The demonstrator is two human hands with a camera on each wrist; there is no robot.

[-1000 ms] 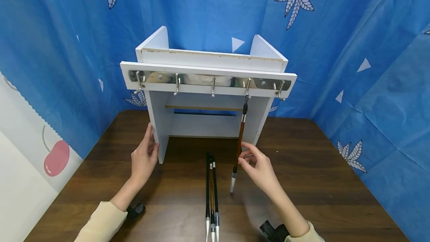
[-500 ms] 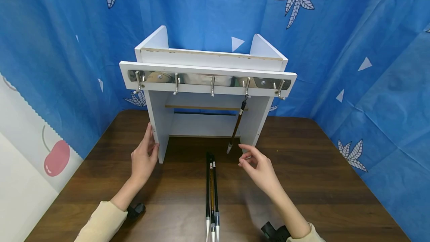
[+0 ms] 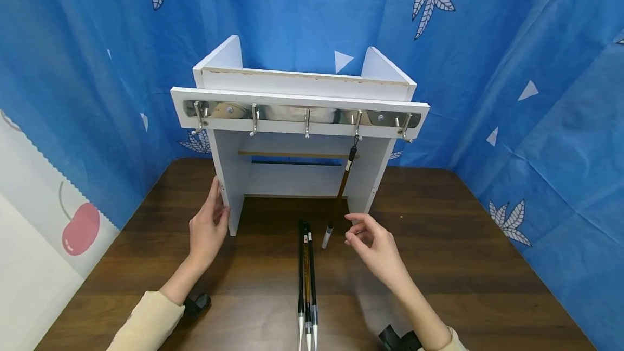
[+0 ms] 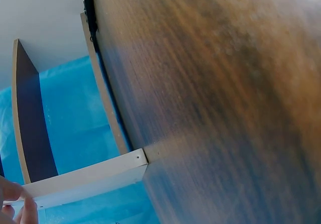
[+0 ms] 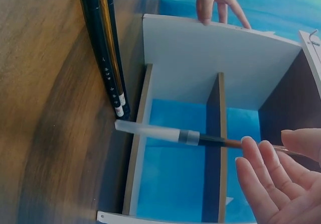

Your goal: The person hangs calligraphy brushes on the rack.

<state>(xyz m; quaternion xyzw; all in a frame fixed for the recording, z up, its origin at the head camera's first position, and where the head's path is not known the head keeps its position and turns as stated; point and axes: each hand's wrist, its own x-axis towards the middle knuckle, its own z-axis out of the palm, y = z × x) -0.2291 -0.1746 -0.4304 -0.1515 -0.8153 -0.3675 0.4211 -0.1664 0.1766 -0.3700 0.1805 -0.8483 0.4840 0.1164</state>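
A brown-handled writing brush (image 3: 344, 183) hangs by its loop from the second hook (image 3: 358, 123) from the right on a white wooden rack (image 3: 312, 81). Its capped tip slants left, over the table. My right hand (image 3: 372, 248) hovers just right of the brush, fingers loosely bent and holding nothing. In the right wrist view, the brush (image 5: 210, 139) passes behind my right fingertips (image 5: 249, 143). My left hand (image 3: 207, 226) holds the rack's left side panel, thumb at the front edge, fingers along the outer face. Three more brushes (image 3: 307, 286) lie together on the table, white tips toward me.
Several metal hooks line the rack's front bar; the leftmost hook (image 3: 199, 118) hangs near my left hand. The brown wooden table (image 3: 468, 264) extends to both sides. A blue patterned curtain (image 3: 302, 10) hangs close behind the rack.
My right hand has let go of the hanging brush and stays near it. The brush swung back into the rack, then forward again, its tip now farther left. My left hand stays on the panel.
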